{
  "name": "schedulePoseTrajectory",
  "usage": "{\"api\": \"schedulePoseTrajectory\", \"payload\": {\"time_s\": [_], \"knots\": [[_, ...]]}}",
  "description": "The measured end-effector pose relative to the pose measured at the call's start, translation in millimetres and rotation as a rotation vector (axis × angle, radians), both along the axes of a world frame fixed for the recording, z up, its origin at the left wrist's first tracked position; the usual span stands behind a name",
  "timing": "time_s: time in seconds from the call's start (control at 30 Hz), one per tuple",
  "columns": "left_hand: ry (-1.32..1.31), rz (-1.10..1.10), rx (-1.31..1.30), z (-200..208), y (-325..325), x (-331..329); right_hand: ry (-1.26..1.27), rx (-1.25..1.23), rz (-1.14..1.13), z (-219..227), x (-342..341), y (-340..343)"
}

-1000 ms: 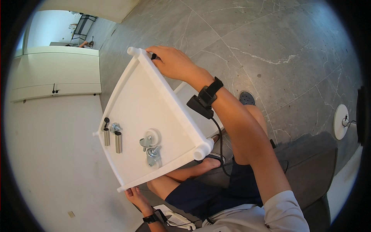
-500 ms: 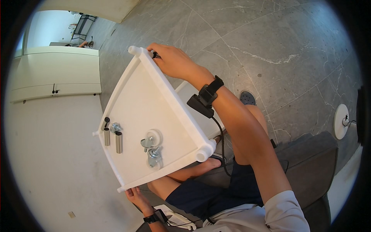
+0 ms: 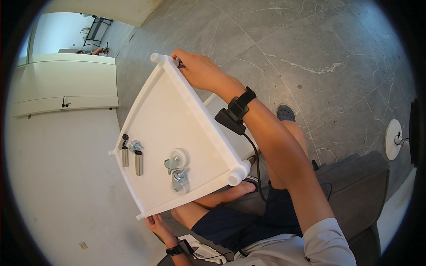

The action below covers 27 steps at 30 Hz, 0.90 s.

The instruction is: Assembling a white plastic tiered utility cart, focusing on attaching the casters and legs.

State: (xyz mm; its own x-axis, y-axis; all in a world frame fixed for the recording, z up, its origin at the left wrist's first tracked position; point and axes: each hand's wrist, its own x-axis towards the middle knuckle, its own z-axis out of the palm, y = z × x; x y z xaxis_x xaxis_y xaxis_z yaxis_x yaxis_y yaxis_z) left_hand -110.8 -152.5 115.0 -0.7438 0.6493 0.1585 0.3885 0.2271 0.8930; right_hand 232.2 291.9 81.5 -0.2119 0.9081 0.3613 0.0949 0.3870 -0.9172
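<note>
A white plastic shelf tray point(image 3: 186, 115) with a raised rim and round corner sockets is held up at a tilt before me. My right hand point(image 3: 199, 71) grips its far corner, fingers partly hidden behind the rim; a small dark and metallic piece point(image 3: 180, 64) shows by the thumb, its kind unclear. My left hand point(image 3: 160, 228) is closed on the near left corner from below. On the tray lie a caster wheel point(image 3: 179, 157), another caster point(image 3: 179, 182), a third caster point(image 3: 134, 146) by the left rim, two short metal tubes point(image 3: 139, 164) and a small black part point(image 3: 125, 138).
Below the tray, another white panel point(image 3: 226, 119) is partly hidden. White parts point(image 3: 204, 250) lie near my lap on the dark grey sofa point(image 3: 355, 186). A white cabinet point(image 3: 66, 84) stands far left, a round white base point(image 3: 393, 139) on the grey tiled floor at right.
The tray and the parts on it appear shifted slightly right in the view, along with the background. Both hands keep their hold.
</note>
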Motion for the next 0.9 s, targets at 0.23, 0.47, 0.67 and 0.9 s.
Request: {"api": "schedulePoseTrajectory", "payload": {"time_s": [0.23,0.47,0.67,0.9], "knots": [[-0.004,-0.002,0.004,-0.5,0.2,-0.5,0.026,0.069,-0.029,-7.7,-6.0,5.4],[-0.028,0.018,0.011,-3.2,-3.9,-8.9,0.032,0.046,-0.029,-7.2,-6.2,4.5],[-0.017,0.024,-0.001,-1.4,-1.3,-1.8,0.07,0.053,-0.032,-6.9,-6.9,2.8],[-0.026,0.028,-0.006,-2.3,-5.7,-8.6,0.063,-0.077,0.041,-3.8,-6.3,4.1]]}}
